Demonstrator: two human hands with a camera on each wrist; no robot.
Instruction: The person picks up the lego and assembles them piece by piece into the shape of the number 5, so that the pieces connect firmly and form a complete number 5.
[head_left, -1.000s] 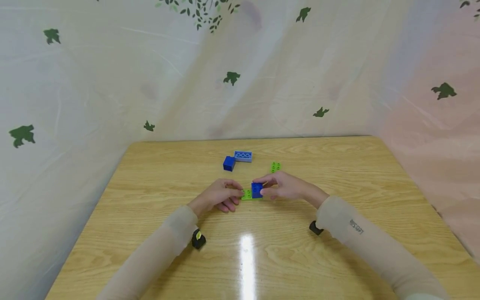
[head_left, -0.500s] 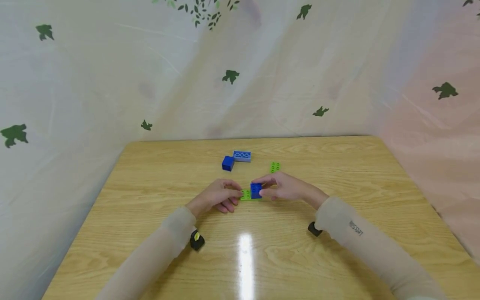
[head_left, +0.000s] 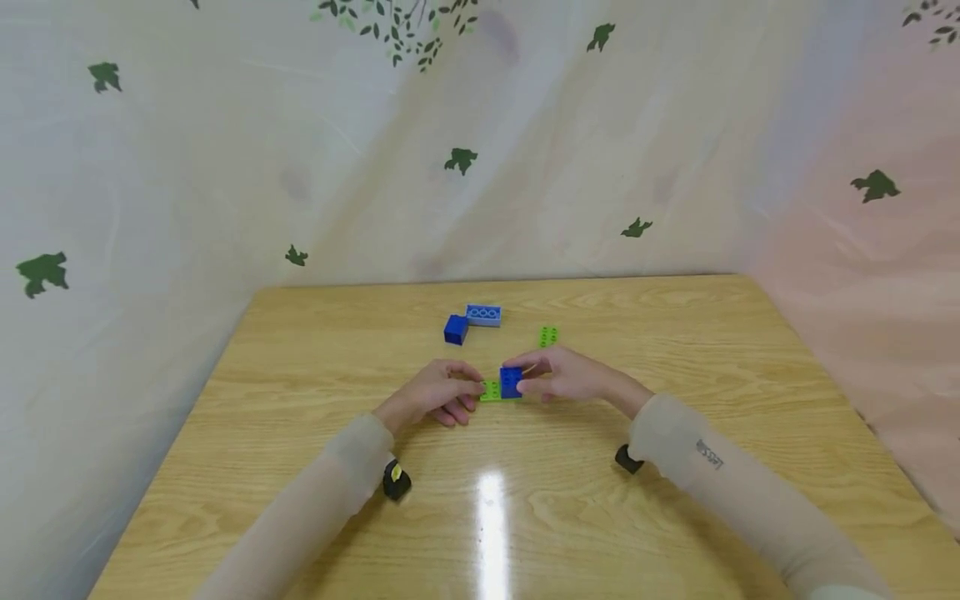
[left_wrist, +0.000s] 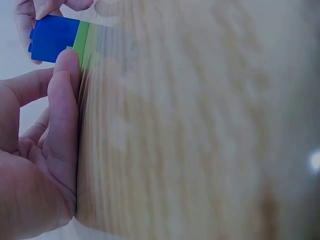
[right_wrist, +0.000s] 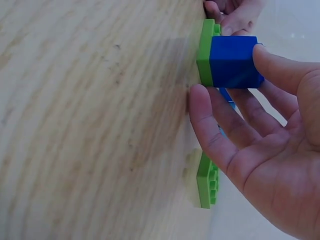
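Observation:
In the head view, a thin light-green building plate (head_left: 491, 390) with studs lies flat on the wooden table. A blue building brick (head_left: 510, 382) sits upright on its right end. My right hand (head_left: 566, 375) pinches this brick, the thumb near its studded top in the right wrist view. At the plate's left end, my left hand (head_left: 435, 396) holds the plate between thumb and fingers. The left wrist view shows the brick's side (left_wrist: 56, 40) flush against the plate, a left fingertip (left_wrist: 67, 62) overlapping the plate's end.
Beyond the hands lie a dark blue brick (head_left: 455, 330) and a lighter blue brick (head_left: 483, 316), touching in the head view. A second green plate (head_left: 548, 336) lies behind my right hand. A patterned curtain (head_left: 540, 167) hangs behind the table's far edge.

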